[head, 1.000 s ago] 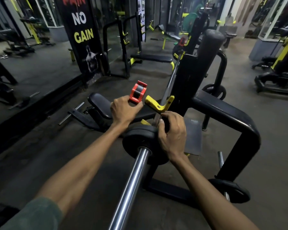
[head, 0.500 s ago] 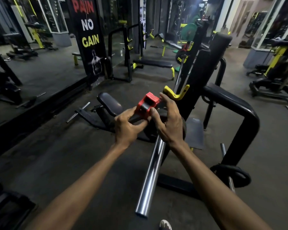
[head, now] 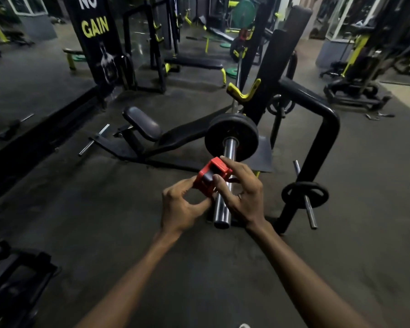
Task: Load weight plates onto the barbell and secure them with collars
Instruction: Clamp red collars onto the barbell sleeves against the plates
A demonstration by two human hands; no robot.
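A black weight plate (head: 231,129) sits on the chrome barbell sleeve (head: 223,209), whose free end points toward me. The bar rests on a black bench rack with a yellow hook (head: 244,93). A red clamp collar (head: 211,175) is held just left of and above the sleeve, near its free end, apart from the plate. My left hand (head: 182,207) pinches the collar's lower left side. My right hand (head: 242,192) grips its top and right side with thumb and fingers, lying over the sleeve.
A second black plate (head: 304,194) hangs on a storage peg of the rack frame (head: 317,147) at right. The black bench pad (head: 142,124) lies left of the bar. Other benches, racks and a "NO GAIN" banner (head: 95,31) stand behind.
Both hands with the red collar have drawn back from the plate toward the sleeve's free end. The plate, covered by my hands before, now shows fully. My view has stepped back.
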